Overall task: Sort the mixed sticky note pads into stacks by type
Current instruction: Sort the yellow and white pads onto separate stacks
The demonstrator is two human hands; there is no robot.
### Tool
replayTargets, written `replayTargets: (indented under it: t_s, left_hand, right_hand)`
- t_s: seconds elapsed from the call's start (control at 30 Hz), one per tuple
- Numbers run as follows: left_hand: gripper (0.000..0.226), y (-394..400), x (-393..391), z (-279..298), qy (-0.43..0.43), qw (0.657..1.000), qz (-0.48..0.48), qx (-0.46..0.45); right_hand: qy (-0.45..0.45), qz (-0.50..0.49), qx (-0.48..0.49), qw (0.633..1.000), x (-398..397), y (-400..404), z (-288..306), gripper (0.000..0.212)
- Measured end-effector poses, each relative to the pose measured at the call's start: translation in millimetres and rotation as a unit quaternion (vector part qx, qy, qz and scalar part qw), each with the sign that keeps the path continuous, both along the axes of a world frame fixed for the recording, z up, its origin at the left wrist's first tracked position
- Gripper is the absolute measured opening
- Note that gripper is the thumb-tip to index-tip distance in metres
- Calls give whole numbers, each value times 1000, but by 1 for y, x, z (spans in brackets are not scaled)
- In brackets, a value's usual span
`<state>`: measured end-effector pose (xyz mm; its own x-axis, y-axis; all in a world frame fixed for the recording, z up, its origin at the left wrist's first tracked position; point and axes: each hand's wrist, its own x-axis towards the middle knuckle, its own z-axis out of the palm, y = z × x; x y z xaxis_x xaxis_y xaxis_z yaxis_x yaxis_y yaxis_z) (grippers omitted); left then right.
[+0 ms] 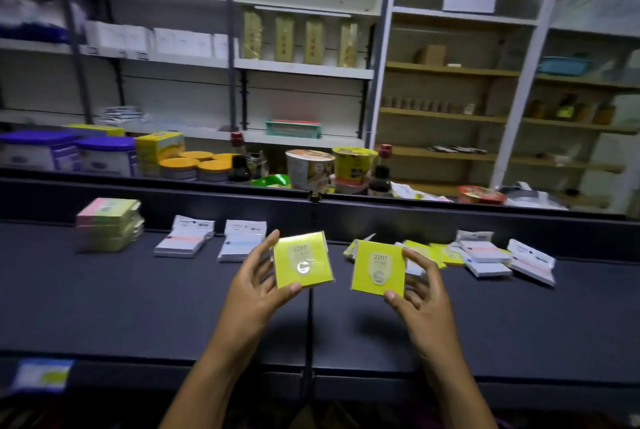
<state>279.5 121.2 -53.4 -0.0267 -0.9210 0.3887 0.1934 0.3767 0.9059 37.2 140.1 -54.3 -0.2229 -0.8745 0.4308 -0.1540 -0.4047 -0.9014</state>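
Pinching one yellow pad [302,260] in the left hand [254,285], right hand [420,293] gripping a second yellow pad [378,268] beside it, both raised above the dark surface [138,300], unsorted pile [481,255] right of them, sorted stacks [183,238] left.

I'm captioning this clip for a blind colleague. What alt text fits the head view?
Each hand holds a yellow pad: left hand the left yellow pad, right hand the right yellow pad, above a dark counter with sorted stacks left and mixed pads right.
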Motion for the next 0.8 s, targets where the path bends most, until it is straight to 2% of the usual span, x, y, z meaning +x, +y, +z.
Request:
replayTargets:
  t_s: [0.33, 0.8]
  left_hand:
    - [64, 34, 69, 3, 6, 988, 154, -7]
    - [65, 37, 186, 5, -41, 977, 209, -5]
  right_hand:
    - [8, 102, -14, 995, 67, -14, 1, 63]
    - [11, 164, -5, 986, 178, -39, 6, 63]
